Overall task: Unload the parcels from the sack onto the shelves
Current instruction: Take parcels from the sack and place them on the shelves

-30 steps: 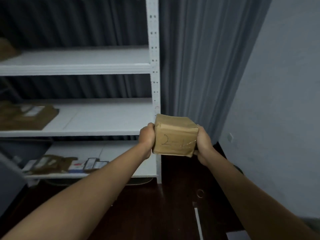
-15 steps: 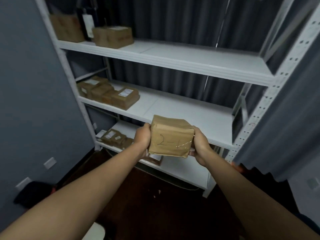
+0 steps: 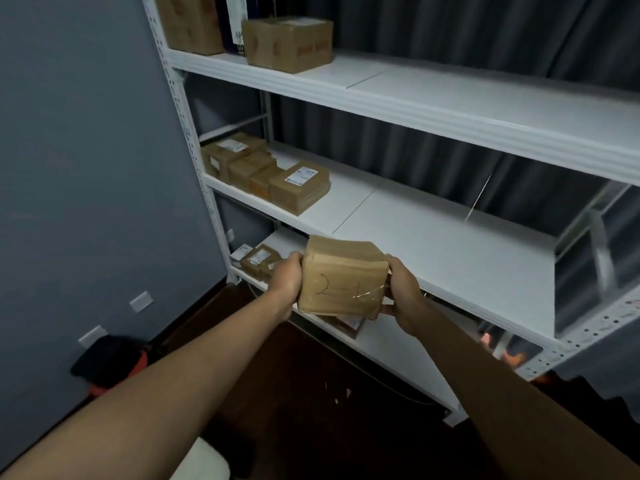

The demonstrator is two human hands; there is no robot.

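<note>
Head view: white shelves against a dark curtain, grey wall left of the fingers. Left hand and right hand grip the parcel, fingers curled round its sides, before the middle shelf. The shelving now looks closer than half a second ago.

- A small storeroom or parcel room, going by the white metal shelving unit with perforated uprights that fills one wall.
- Taped brown cardboard boxes stand on the top shelf; smaller brown parcels with printed white labels are grouped at the left end of the middle shelf, and more labelled parcels lie on the bottom shelf.
- A brown parcel marked by hand "2-1" is held in front of the shelves.
- Dark grey pleated curtains hang behind the shelving, beside a plain grey-blue wall with white socket plates low down.
- The floor is dark wood.
</note>
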